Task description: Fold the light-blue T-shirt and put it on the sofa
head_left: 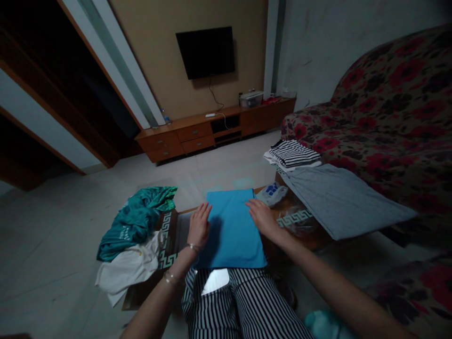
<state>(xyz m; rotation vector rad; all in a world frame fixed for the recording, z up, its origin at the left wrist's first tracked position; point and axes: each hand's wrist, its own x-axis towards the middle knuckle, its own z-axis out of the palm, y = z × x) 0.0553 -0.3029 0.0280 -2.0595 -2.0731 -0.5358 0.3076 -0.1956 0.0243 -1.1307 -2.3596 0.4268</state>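
We press our left hand and right hand flat and open, gripping nothing, on the folded blue shirt mid-desk; sliding palms could rumple its folds, we judge.

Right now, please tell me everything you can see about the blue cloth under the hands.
The blue cloth is bright plain blue, looks like soft knit fabric, and is folded into a neat flat rectangle. It lies on the low wooden table, its near edge toward the striped trousers. The left hand rests flat on its left edge, the right hand on its right edge.
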